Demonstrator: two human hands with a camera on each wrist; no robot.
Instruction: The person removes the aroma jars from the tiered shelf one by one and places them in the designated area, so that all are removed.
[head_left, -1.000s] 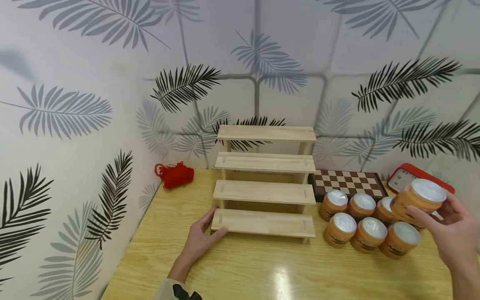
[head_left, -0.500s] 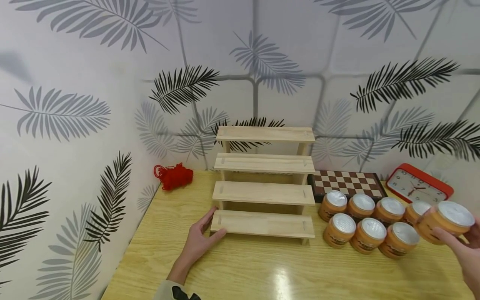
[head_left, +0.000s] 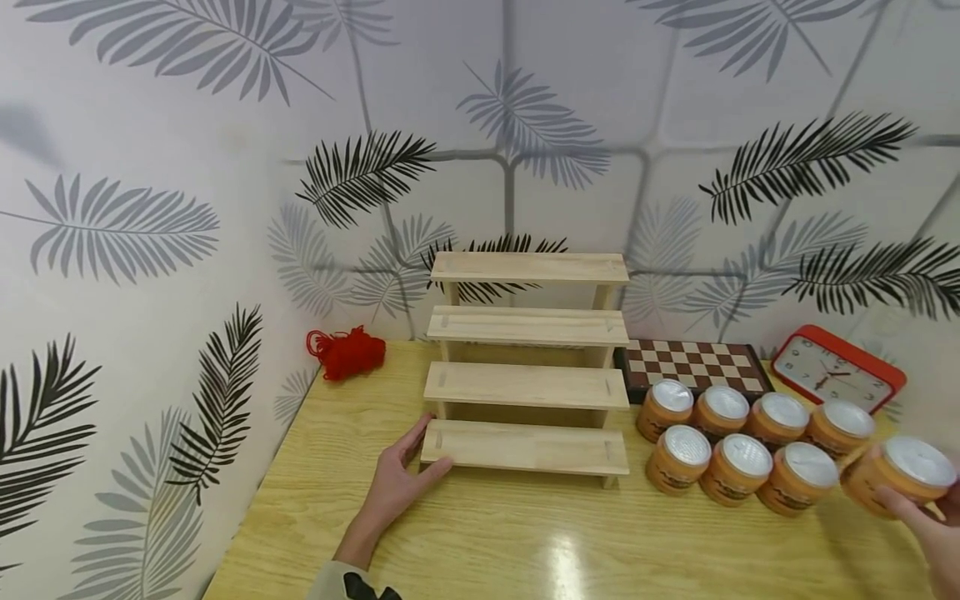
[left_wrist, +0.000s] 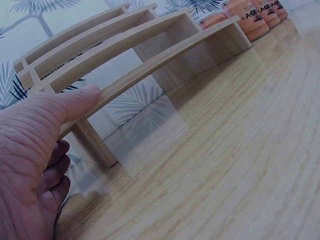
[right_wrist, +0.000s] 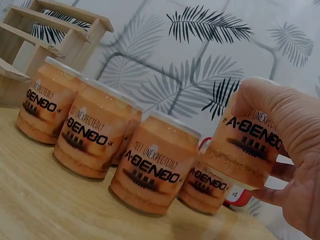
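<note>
A wooden four-step display shelf [head_left: 525, 447] stands against the wall. My left hand [head_left: 396, 482] grips the left end of its lowest board, thumb on top, as the left wrist view shows with the board [left_wrist: 150, 70] beside the thumb. At the far right, my right hand [head_left: 936, 529] holds an orange can [right_wrist: 242, 142] with a silver lid, upright, thumb on the near side. It appears raised a little off the table, at the right end of the front row. Several matching cans [head_left: 745, 471] stand in two rows right of the shelf.
Behind the cans lies a checkered board [head_left: 697, 364]. A red-framed clock [head_left: 840, 371] leans at the back right. A bundle of red yarn [head_left: 348, 354] lies left of the shelf on the wooden table [head_left: 450, 542]. Leaf-patterned wall covering borders the back and left.
My right hand has carried the can rightward and down from above the back row, uncovering the clock and the back-row cans. My left hand has stayed on the shelf.
</note>
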